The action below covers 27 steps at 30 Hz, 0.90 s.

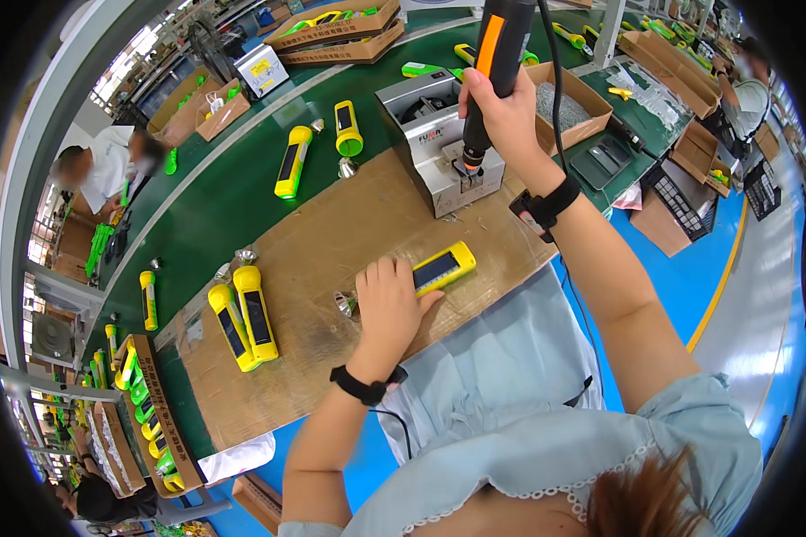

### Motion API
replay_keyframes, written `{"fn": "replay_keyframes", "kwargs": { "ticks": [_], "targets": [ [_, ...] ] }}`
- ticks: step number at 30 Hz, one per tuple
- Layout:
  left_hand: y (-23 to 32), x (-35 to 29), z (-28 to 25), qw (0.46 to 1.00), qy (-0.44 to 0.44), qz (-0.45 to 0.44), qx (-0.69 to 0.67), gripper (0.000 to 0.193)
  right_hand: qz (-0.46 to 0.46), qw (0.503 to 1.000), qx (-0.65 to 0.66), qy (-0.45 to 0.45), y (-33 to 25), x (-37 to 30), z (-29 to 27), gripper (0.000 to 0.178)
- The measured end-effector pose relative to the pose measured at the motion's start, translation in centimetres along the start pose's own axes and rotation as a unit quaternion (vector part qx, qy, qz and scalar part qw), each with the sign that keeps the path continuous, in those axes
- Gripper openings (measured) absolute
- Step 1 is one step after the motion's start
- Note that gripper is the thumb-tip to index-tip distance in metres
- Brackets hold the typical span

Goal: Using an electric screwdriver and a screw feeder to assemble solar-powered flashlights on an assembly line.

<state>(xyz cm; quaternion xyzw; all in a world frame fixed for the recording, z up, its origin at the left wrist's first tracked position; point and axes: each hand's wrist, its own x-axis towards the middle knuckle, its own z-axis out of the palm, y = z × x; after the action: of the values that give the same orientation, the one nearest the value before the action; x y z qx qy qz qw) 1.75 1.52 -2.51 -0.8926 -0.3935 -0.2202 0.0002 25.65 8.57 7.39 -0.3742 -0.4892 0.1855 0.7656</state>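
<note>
My right hand (509, 116) is wrapped round a black-and-orange electric screwdriver (501, 49). The screwdriver points down, its tip at the front of a grey screw feeder (432, 148). With my left hand (388, 300) I hold a yellow flashlight (450, 266) with a dark solar panel down on a cardboard sheet (322, 228). My palm and fingers cover one end of it. Against that hand lies a silver reflector head (344, 304). Two yellow flashlights, one at the left (230, 329) and its neighbour (257, 313), lie side by side on the cardboard.
Beyond the cardboard, more flashlights (293, 163) lie on the green table (215, 192). A carton of small metal parts (560, 107) stands right of the feeder. A long carton (166, 416) of flashlights sits at the left edge. A black cable (557, 89) hangs beside my right hand. Other people work nearby.
</note>
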Motion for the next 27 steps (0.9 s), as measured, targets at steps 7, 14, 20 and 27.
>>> {"fn": "replay_keyframes", "kwargs": {
  "ticks": [7,14,20,27],
  "targets": [
    [-1.8,1.1,0.5,0.995,-0.043,0.000,-0.089,0.042,0.050,0.996,0.057,-0.038,-2.0,-3.5,-0.2,0.028],
    [-1.5,0.8,0.6,0.995,-0.021,-0.001,-0.102,0.041,0.036,0.996,0.050,-0.069,-3.1,-8.6,-0.6,0.067],
    [-1.3,0.5,0.6,0.995,-0.016,-0.012,-0.100,0.041,0.043,0.996,0.043,-0.066,-2.6,-9.0,-0.4,0.066],
    [-1.2,0.7,0.4,0.993,-0.011,-0.023,-0.111,0.042,0.061,0.996,0.034,-0.053,-1.3,-9.8,0.0,0.067]
  ]
}}
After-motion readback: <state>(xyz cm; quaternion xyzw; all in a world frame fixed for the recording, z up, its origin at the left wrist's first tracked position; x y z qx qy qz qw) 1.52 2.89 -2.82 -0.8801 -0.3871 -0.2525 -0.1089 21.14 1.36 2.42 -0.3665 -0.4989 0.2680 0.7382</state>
